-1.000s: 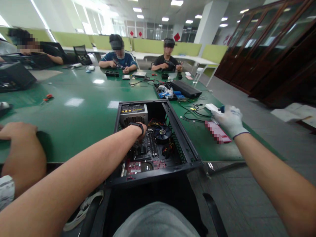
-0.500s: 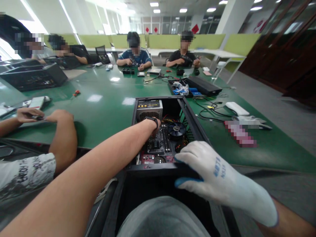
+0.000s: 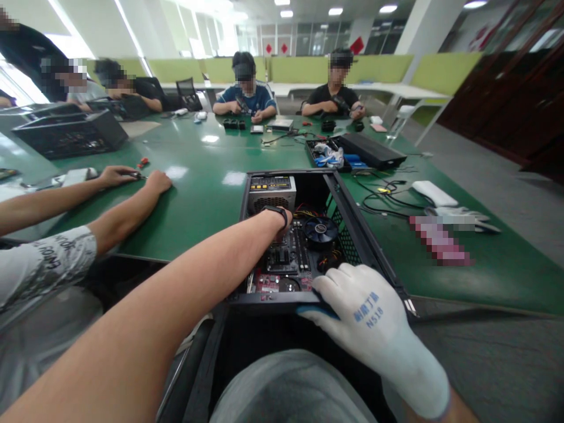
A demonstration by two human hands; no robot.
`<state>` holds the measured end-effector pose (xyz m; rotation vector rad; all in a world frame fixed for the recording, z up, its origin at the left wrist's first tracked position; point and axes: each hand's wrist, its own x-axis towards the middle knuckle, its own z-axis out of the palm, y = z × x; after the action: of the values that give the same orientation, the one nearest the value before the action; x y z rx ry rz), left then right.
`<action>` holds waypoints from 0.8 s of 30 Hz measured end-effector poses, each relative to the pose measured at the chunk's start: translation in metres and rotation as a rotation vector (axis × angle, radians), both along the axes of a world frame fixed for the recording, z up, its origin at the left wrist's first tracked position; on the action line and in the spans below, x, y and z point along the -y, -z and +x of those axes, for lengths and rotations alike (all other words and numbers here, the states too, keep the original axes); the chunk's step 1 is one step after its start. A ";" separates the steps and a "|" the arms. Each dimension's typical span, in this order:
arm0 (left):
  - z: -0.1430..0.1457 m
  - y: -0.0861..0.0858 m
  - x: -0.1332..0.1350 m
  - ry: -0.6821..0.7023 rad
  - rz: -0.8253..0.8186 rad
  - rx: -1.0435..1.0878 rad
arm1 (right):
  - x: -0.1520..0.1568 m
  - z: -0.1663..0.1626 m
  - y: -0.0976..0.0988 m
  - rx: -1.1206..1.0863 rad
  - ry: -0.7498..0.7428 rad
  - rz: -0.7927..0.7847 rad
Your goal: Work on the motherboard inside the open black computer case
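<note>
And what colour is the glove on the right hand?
The glove is white, with blue lettering on its back; the head view shows it.

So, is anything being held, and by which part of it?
The gloved right grip holds the computer case by its near rim. The left grip is inside the case; whether it holds anything is hidden.

Open-plan office, lime-green partitions (image 3: 295, 69), white desks (image 3: 416, 90), mesh chair (image 3: 187, 93), ceiling light panels (image 3: 335, 11)
</note>
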<state>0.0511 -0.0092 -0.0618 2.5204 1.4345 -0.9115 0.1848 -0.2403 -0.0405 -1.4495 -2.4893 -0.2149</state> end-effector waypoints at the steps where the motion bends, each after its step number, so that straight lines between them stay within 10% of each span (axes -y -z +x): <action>1: 0.000 -0.002 0.002 -0.010 -0.004 -0.001 | 0.000 -0.001 0.000 -0.006 0.015 0.006; 24: -0.001 -0.006 0.004 0.059 0.010 -0.076 | 0.001 -0.005 0.003 -0.004 0.072 0.039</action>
<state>0.0505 -0.0137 -0.0561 2.5748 1.3958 -1.0229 0.1800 -0.2408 -0.0431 -1.5231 -2.4182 -0.2727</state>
